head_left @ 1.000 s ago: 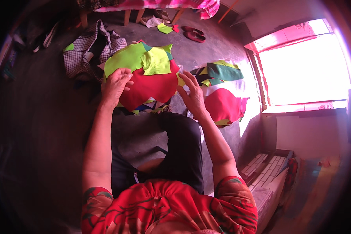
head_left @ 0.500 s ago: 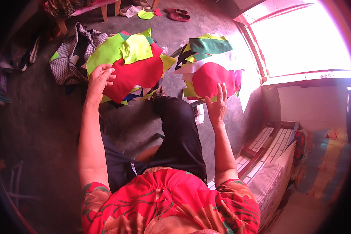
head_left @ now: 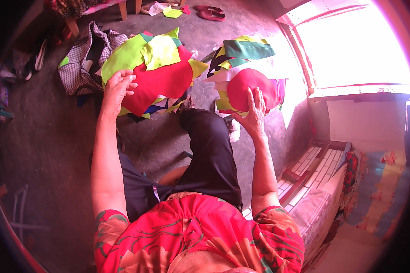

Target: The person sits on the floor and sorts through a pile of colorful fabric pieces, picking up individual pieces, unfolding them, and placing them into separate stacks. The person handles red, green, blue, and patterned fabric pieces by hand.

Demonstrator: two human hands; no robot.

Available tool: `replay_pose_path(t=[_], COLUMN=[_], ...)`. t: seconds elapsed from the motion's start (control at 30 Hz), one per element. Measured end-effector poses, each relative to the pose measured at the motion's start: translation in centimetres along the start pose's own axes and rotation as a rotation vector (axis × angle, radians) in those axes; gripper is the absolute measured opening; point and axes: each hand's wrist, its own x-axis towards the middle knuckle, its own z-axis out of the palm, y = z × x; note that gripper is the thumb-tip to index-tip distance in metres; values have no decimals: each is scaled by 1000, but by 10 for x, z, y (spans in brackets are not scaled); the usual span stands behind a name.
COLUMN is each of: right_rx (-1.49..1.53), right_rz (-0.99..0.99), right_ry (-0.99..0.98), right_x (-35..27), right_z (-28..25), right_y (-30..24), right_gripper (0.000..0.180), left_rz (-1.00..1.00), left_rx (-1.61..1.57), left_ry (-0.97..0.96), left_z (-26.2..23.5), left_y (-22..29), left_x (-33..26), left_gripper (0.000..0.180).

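1. Right hand [head_left: 255,111]: fingers spread flat on a round red cloth piece [head_left: 250,88], pressing it onto the right-hand stack [head_left: 241,52], not pinching.
2. Left hand [head_left: 117,86]: fingers curled over the near edge of a larger red cloth piece [head_left: 161,82] topping the left pile [head_left: 136,52].
3. Judgement: thin, limp, light fabric; it will sag and slide. Best taken by an edge pinch.
4. Beyond the left hand: checked bag [head_left: 79,63].
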Motion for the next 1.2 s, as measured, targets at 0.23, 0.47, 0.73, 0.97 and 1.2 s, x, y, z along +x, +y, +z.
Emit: replay_pose_path(t=[0.23,0.47,0.73,0.97,1.2], right_rx=[-193,-217,-223,-224,-34], right_rz=[80,104,78,104,109], right_ry=[119,220,300,341,232], right_x=[-1,2,1,6,2], right_z=[24,47,47,49,35], right_y=[-8,-13,-3,-3,2], right_gripper=[95,85,72,52,46], left_rz=[-4,10,22,20,12], left_rx=[14,-1,-4,32,39], left_ry=[-2,16,6,-14,-26], left_z=[1,2,5,2,1], left_y=[-2,4,5,2,1], left_x=[1,-4,-3,-3,-1], left_gripper=[26,24,24,27,27])
